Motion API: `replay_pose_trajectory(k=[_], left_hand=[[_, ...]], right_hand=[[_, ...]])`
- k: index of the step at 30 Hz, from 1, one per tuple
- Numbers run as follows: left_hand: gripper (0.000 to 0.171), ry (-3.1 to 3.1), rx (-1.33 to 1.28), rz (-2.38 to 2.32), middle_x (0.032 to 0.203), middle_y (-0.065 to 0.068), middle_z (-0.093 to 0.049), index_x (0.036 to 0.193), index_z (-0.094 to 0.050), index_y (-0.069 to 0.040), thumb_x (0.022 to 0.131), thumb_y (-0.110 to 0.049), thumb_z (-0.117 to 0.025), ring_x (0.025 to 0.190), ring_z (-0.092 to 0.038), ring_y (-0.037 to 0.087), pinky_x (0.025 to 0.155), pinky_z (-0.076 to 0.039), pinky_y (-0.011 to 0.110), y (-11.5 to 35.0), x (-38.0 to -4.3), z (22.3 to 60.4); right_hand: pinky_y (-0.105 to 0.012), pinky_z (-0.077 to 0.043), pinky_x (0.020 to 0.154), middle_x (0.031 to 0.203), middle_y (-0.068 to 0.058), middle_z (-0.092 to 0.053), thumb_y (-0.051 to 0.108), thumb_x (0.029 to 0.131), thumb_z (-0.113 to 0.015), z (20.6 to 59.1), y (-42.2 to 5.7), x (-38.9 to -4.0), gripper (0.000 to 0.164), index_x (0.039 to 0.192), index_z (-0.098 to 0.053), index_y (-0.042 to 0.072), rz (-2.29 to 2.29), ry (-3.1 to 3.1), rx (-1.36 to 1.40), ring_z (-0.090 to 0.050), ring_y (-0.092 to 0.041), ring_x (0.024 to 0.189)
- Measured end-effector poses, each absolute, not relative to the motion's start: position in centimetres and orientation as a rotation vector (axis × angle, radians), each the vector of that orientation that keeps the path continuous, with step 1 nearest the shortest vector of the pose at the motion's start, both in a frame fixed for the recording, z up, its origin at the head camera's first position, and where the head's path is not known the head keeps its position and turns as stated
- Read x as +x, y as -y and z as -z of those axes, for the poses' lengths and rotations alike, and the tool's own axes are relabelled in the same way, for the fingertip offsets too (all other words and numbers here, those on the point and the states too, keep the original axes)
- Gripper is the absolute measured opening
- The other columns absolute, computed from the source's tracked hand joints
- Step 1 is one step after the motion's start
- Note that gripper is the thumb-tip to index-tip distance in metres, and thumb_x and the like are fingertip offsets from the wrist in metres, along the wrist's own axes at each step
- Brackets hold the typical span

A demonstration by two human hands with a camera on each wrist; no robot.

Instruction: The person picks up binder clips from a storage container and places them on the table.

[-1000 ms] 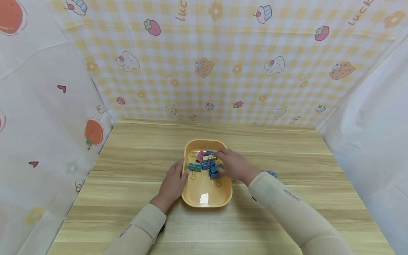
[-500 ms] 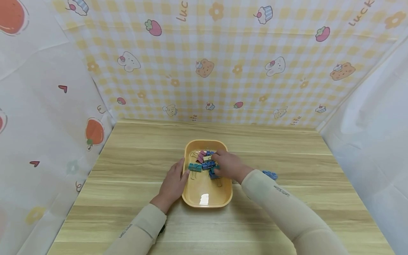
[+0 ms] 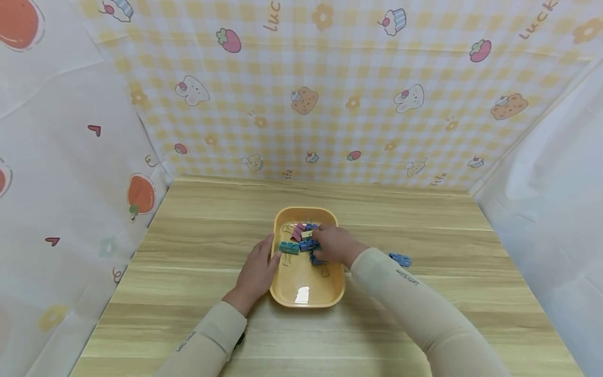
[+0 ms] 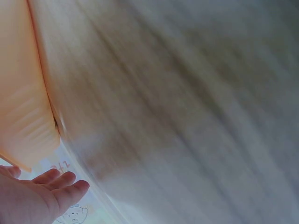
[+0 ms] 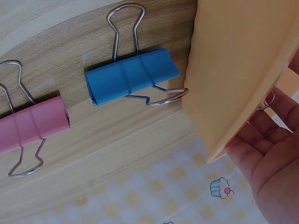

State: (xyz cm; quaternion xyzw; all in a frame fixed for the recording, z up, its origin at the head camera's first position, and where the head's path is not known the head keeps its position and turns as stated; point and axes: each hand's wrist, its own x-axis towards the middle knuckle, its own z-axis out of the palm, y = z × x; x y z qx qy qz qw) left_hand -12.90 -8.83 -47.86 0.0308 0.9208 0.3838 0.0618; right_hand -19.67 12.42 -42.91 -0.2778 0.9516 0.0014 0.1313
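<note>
In the head view a yellow tray (image 3: pixel 307 305) holds several binder clips: a pink clip (image 3: pixel 298 231), a pale yellow clip (image 3: pixel 307 235), a teal clip (image 3: pixel 289 247) and blue clips (image 3: pixel 308 245). My left hand (image 3: pixel 254 272) rests along the tray's left side, fingers straight, thumb at the rim. Over the right part of the pile, my right hand (image 3: pixel 336 245) reaches in with bent fingers and covers some clips. The right wrist view shows a wire handle (image 5: pixel 268 101) beside those fingers; whether they pinch a clip is hidden.
Outside the tray, a light blue binder clip (image 5: pixel 133 76) and a pink binder clip (image 5: pixel 35 122) lie on the wooden table (image 3: pixel 212 209). Another blue clip (image 3: pixel 400 259) shows beyond my right sleeve. A checked cloth (image 3: pixel 348 68) hangs behind the table.
My right hand has moved slightly left and deeper over the pile, covering more of the right-hand teal clip. The left hand and tray stay in place.
</note>
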Motion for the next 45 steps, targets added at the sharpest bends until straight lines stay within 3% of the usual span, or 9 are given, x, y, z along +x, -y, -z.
replay_pose_trajectory(k=[27,37,45], left_hand=[[0.061,-2.776,0.083,-1.174,0.151,0.021,-0.032,0.154,-0.022,-0.01,0.102,-0.034,-0.045,0.138,-0.033,0.04,0.11,-0.031,0.055,8.9,-12.9,47.8],[0.062,-2.791,0.097,-1.168,0.15,0.023,-0.034,0.154,-0.022,-0.009,0.102,-0.033,-0.045,0.136,-0.035,0.042,0.108,-0.032,0.056,8.8,-12.9,48.0],[0.062,-2.791,0.09,-1.165,0.149,0.023,-0.034,0.154,-0.022,-0.009,0.102,-0.033,-0.046,0.135,-0.036,0.042,0.107,-0.033,0.057,8.8,-12.9,48.0]], right_hand=[[-0.034,-0.054,0.074,0.095,-0.005,-0.06,0.036,0.087,-0.07,44.2,-11.4,-20.0,0.03,0.103,-0.066,0.01,-0.122,-2.692,-0.784,-0.056,-0.016,0.076],[-0.04,-0.056,0.077,0.105,-0.008,-0.063,0.036,0.088,-0.068,44.6,-11.1,-19.7,0.039,0.116,-0.063,0.009,-0.174,-2.689,-0.76,-0.063,-0.021,0.089],[-0.039,-0.055,0.079,0.104,-0.008,-0.063,0.037,0.089,-0.066,45.0,-10.9,-19.8,0.041,0.118,-0.061,0.009,-0.213,-2.68,-0.77,-0.063,-0.02,0.087]])
